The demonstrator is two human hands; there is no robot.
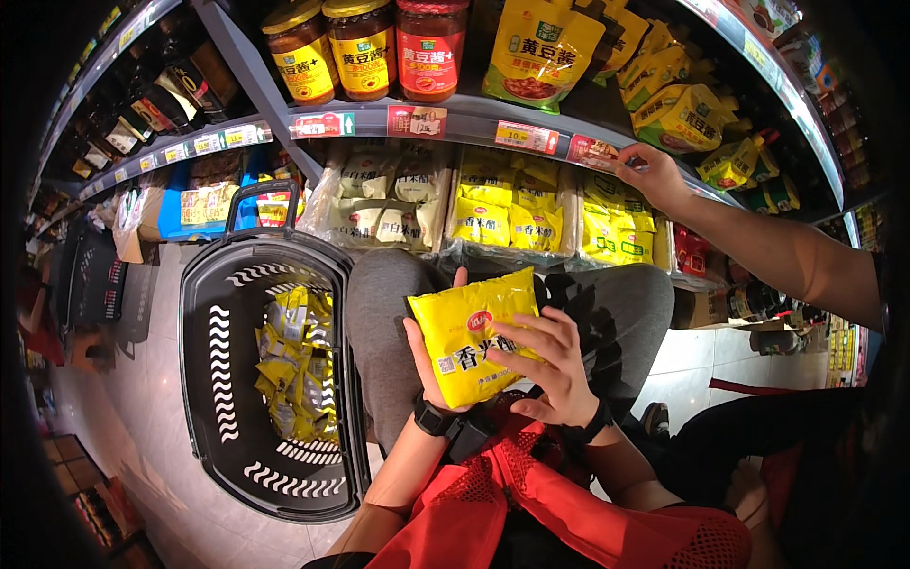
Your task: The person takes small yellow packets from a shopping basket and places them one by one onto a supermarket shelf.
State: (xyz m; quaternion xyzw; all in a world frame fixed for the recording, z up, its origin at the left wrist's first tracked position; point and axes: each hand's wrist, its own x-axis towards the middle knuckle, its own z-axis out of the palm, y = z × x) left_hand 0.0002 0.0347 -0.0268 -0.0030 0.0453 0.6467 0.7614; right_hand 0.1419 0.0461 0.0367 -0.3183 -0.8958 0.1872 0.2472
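A plump yellow vinegar pouch [441,324] is held tilted above my lap. My left hand [428,368] grips it along its left side, partly hidden behind it. Across the front of the pouch lies my right hand [559,375], its fingers spread and touching the plastic. To my left stands a black shopping basket [204,308] with a raised handle. Several similar yellow pouches [296,365] lie heaped inside it.
Ahead, the low shelf holds open cartons of yellow pouches [512,204] and pale pouches [389,194]. Sauce jars [360,52] stand above, beside a larger stand-up pouch [540,52]. From the right, another person's hand [654,177] reaches to the price tags on the shelf edge.
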